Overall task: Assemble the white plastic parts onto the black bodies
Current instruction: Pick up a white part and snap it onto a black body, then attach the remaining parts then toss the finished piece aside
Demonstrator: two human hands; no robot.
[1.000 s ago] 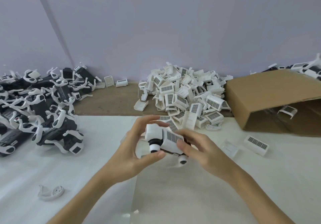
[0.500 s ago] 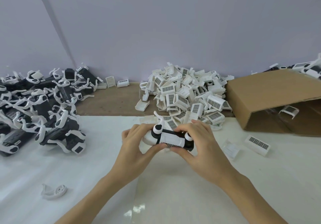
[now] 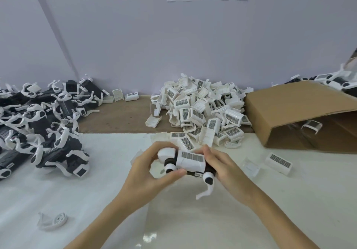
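While both hands meet above the white table (image 3: 289, 210), the black body (image 3: 194, 173) sits between them, mostly hidden under the white cover (image 3: 190, 161) with its dark grille facing up. From the head view, the left hand (image 3: 146, 173) curls round the body's rounded white end, thumb pressed along the lower edge and fingers wrapped over the top. At the opposite end the right hand (image 3: 224, 166) grips the cover, fingers curled over its far edge. A white leg (image 3: 207, 186) with a black joint hangs below the body, just beside the right hand.

Behind the body lies the pile of white covers (image 3: 202, 113); left of it, well apart, the heap of assembled units (image 3: 42, 129); right of it the cardboard box (image 3: 301, 111).
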